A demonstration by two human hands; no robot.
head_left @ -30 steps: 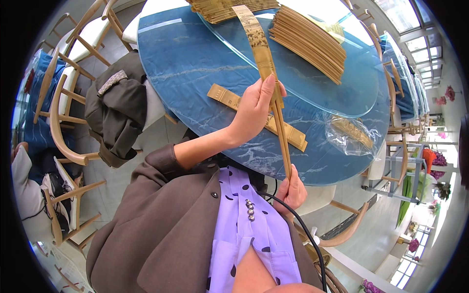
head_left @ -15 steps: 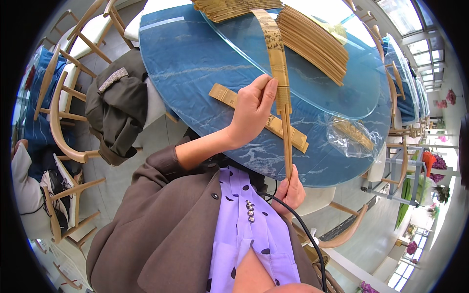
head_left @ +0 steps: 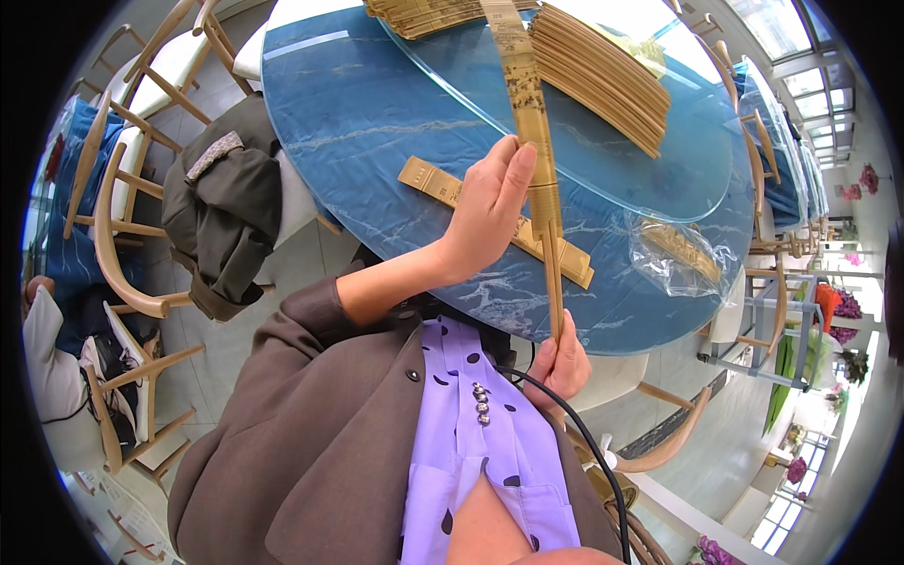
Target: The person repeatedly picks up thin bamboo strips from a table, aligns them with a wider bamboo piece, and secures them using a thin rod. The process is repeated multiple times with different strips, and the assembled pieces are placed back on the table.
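My left hand [head_left: 492,202] is closed around a long gold paper sleeve [head_left: 527,104] with dark printed marks, pinching it near its lower end. Thin wood-coloured sticks, looking like chopsticks [head_left: 553,282], stick out of the sleeve's near end. Their near tips are between the thumb and fingers of my right hand [head_left: 562,363], just in front of my body. The sleeve points away across the table, and its far end reaches the picture's top edge. Beneath my left wrist another flat gold sleeve [head_left: 428,179] lies slantwise on the table, partly hidden by that hand.
A round table with a blue cover [head_left: 330,132] carries a glass turntable [head_left: 650,184]. On the glass are a stack of long wood-coloured strips [head_left: 598,80] and a gold pile [head_left: 424,19]. A clear plastic bag [head_left: 680,259] lies at right. A chair holds a dark coat [head_left: 226,188].
Less of the sticks shows between the sleeve's near end and my right hand. The sleeve's far end now reaches the top edge. Both hands keep their grips.
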